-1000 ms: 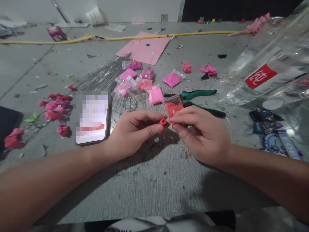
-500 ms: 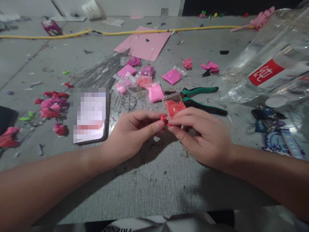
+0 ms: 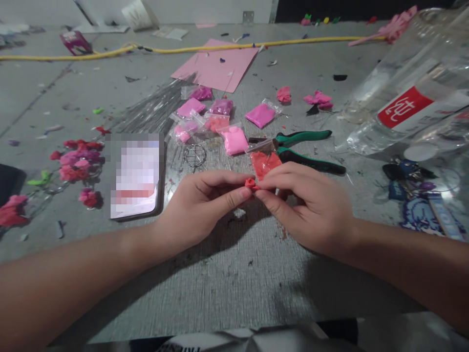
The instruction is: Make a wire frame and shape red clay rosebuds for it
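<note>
Between my fingertips is a small red clay flower (image 3: 250,184), with a rolled, rose-like centre. My left hand (image 3: 205,200) pinches it from the left, thumb in front and fingers behind. From the other side my right hand (image 3: 304,203) pinches its right edge between thumb and fingertips; part of the clay is hidden there. Just behind my right fingers lies a clear bag of red clay (image 3: 264,164). Green-handled pliers (image 3: 306,139) rest open beyond that hand. A bag of light pink clay (image 3: 235,141) sits behind the flower.
A phone (image 3: 137,176) with a blurred screen lies left of my hands, beside finished pink and red clay flowers (image 3: 80,159). Thin wires (image 3: 150,107) and a pink sheet (image 3: 220,63) lie farther back. Clear bottles (image 3: 406,110) and keychains (image 3: 421,195) occupy the right. A yellow cable (image 3: 205,47) crosses behind.
The red clay flower has turned slightly between my fingers, so its rolled centre now faces me more. Both hands stay in nearly the same place.
</note>
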Demonstrator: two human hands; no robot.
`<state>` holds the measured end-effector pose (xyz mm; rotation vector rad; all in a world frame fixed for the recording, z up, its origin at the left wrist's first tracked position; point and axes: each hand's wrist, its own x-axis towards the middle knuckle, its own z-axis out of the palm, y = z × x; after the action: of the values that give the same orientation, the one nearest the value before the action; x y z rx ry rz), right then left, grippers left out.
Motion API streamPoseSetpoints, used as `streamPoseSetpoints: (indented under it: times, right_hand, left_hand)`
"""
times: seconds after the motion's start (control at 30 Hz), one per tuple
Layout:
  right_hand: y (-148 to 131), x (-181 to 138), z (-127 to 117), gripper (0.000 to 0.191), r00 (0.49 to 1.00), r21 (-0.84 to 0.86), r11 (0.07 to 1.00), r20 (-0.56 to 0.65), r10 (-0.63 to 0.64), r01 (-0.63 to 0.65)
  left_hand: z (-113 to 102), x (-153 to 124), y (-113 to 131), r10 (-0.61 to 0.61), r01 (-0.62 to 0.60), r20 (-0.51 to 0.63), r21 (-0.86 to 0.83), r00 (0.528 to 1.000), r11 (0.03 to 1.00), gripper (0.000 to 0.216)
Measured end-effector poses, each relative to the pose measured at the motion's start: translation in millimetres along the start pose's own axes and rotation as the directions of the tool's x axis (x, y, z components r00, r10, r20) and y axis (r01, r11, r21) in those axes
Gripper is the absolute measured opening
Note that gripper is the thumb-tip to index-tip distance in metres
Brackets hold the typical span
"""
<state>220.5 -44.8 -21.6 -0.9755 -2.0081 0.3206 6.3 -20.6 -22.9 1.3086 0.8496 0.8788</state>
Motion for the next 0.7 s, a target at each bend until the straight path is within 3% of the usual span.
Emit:
streamPoseSetpoints:
  times: [0.4, 0.7]
  right_hand:
    - [-2.1, -2.0, 2.5, 0.006, 0.999, 0.031, 0.999, -0.034, -0.008, 0.010]
    - [-2.2, -3.2, 3.3, 0.005, 0.999, 0.037, 0.999, -0.043, -0.008, 0.009]
  left_hand:
    - [0.8, -0.8, 4.1, -0.012, 0.012, 0.007, 0.046, 1.000, 0.999, 0.011]
    - [-1.8, -0.8, 3.6, 0.079, -0.088, 0.096, 0.102, 0.992, 0.991, 0.015]
